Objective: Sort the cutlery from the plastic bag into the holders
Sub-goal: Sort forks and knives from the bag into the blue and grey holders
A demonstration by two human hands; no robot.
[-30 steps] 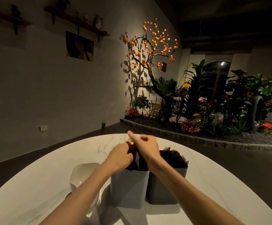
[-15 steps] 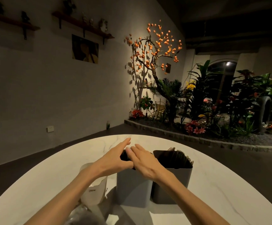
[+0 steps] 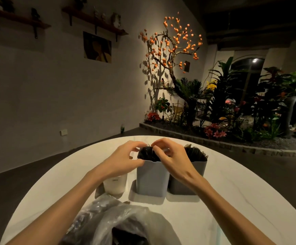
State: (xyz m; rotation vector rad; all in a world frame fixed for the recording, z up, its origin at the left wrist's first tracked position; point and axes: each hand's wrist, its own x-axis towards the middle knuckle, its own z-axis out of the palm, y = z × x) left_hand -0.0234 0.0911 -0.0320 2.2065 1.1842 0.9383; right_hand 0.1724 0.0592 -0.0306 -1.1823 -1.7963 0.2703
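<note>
Left hand (image 3: 124, 160) curls its fingers at the near-left rim of the middle holder (image 3: 151, 179), fingertips touching the dark cutlery (image 3: 148, 153) that stands bunched inside; whether it pinches a piece or only touches the bunch cannot be told. Just left of that holder and partly hidden under the left wrist stands a white cup (image 3: 115, 184) with a small printed mark near its rim; its contents are out of sight. The middle holder, a pale grey-blue square tub, is packed with black cutlery whose rounded ends rise a little above the rim. Right hand (image 3: 172, 156) arches over the same holder from the right, fingers bent, thumb and forefinger meeting at the top of the dark bunch, apparently pinching it. Touching the middle holder's right side is a darker grey holder (image 3: 196, 175), also full of dark cutlery (image 3: 195, 151) fanned out above its rim; the kind of piece cannot be made out in the dim light. All 3 containers stand on a white marbled round counter (image 3: 232, 200). Near the lower edge, in front of the holders, lies a crumpled clear plastic bag (image 3: 119, 225) with dark items showing through its open mouth. Beyond the counter, an orange-fruited tree (image 3: 172, 45) and an indoor plant bed (image 3: 232, 110) line the far wall.
</note>
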